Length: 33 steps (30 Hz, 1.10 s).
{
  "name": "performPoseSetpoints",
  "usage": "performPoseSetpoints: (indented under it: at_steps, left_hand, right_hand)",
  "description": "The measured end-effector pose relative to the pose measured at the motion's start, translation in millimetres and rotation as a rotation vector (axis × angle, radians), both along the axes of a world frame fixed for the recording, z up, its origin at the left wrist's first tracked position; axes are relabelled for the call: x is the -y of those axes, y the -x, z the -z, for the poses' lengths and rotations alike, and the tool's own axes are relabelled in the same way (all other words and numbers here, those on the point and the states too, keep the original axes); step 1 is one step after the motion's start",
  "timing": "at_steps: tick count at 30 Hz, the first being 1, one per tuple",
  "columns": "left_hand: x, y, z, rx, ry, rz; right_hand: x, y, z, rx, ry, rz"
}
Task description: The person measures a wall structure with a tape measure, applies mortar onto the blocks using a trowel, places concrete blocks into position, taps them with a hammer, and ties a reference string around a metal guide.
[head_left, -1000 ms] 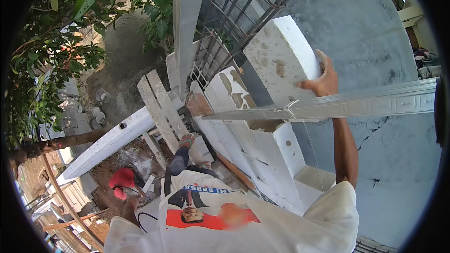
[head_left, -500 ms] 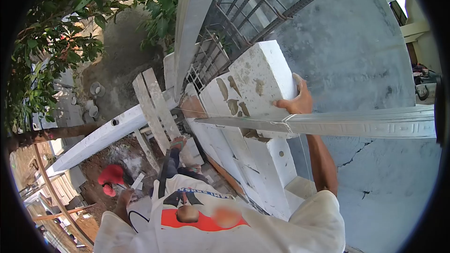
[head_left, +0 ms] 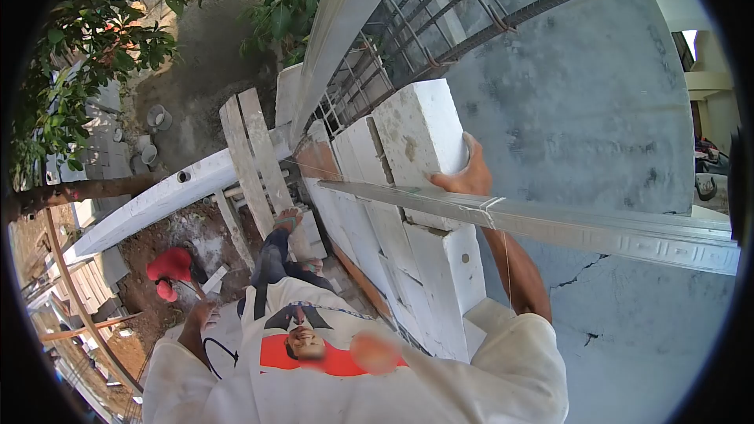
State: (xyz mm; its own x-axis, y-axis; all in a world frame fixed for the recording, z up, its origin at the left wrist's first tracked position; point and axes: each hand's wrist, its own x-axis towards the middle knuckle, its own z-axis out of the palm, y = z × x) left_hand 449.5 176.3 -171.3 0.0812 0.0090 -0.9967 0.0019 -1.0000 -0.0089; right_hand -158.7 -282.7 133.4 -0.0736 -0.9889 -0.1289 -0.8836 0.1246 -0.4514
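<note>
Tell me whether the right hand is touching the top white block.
Touching. In the head view, the right hand lies against the top white block, thumb on its mottled face, fingers at its far edge.

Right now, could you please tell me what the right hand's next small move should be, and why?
I'd probably press the white masonry block gently against the block wall: the right hand holds its end, and a dark joint shows between them.

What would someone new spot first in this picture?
Probably the big white block just above the middle, with the person's right hand on it. Next, the shiny metal bar stretching across the right half, and someone in red bending low at the lower left.
</note>
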Motion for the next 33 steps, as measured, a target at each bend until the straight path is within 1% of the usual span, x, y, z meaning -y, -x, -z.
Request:
performPoseSetpoints:
  at_steps: [1, 5, 7, 10, 14, 16, 17, 19, 20, 22, 23, 25, 26, 27, 28, 29, 30, 31, 32, 33]
  left_hand:
    - [1, 2, 1, -0.012, -0.015, 0.01]
    - [5, 8, 5, -0.001, 0.013, 0.026]
    - [10, 10, 9, -0.047, 0.018, 0.025]
    - [11, 9, 17, -0.085, 0.034, 0.023]
    - [18, 7, 26, -0.059, 0.093, -0.016]
    - [30, 15, 24, 0.005, 0.075, 0.106]
    - [40, 18, 25, 0.011, 0.079, 0.109]
    - [68, 23, 26, -0.012, 0.302, 0.238]
    - [83, 29, 27, -0.01, 0.299, 0.245]
    - [144, 45, 27, -0.029, 0.543, 0.447]
    - [177, 60, 20, -0.04, 0.663, 0.551]
    - [255, 106, -24, -0.071, 0.932, 0.567]
    - [293, 128, -36, -0.073, 1.035, 0.672]
    - [329, 155, -57, -0.148, 1.091, 0.574]
    - [367, 184, -80, -0.181, 1.159, 0.554]
    - [401, 216, -105, -0.201, 1.241, 0.481]
    - [434, 246, -123, -0.201, 1.378, 0.461]
    - [463, 271, -173, -0.148, 1.42, 0.495]
    - [490, 297, -184, -0.118, 1.516, 0.433]
    - [512, 321, -193, -0.1, 1.612, 0.369]
  right_hand:
    - [-1, -2, -4, 0.002, -0.05, 0.008]
    - [-1, 7, 13, -0.002, -0.033, -0.038]
    - [-1, 8, 17, -0.021, -0.013, -0.103]
    - [0, 6, 17, -0.063, -0.089, -0.118]
    - [2, -1, 17, -0.064, -0.1, -0.119]
    - [-2, 1, 15, -0.074, -0.078, -0.159]
    - [-2, 5, 19, -0.068, -0.074, -0.156]
    - [1, 12, 27, -0.115, -0.074, -0.216]
    - [-2, 14, 28, -0.111, -0.076, -0.21]
    - [0, 12, 24, -0.129, -0.09, -0.227]
    - [-2, 12, 22, -0.125, -0.085, -0.218]
    - [-1, 11, 19, -0.127, -0.105, -0.239]
    - [6, 14, 22, -0.11, -0.071, -0.233]
    - [5, 21, 28, -0.059, -0.081, -0.242]
    - [2, 23, 33, -0.01, -0.099, -0.249]
    - [2, 21, 32, 0.0, -0.092, -0.233]
    - [2, 21, 27, 0.042, -0.1, -0.249]
    - [-2, 25, 23, 0.085, -0.109, -0.253]
    - [-3, 32, 21, 0.091, -0.107, -0.204]
    - [0, 44, 15, 0.048, -0.119, -0.284]
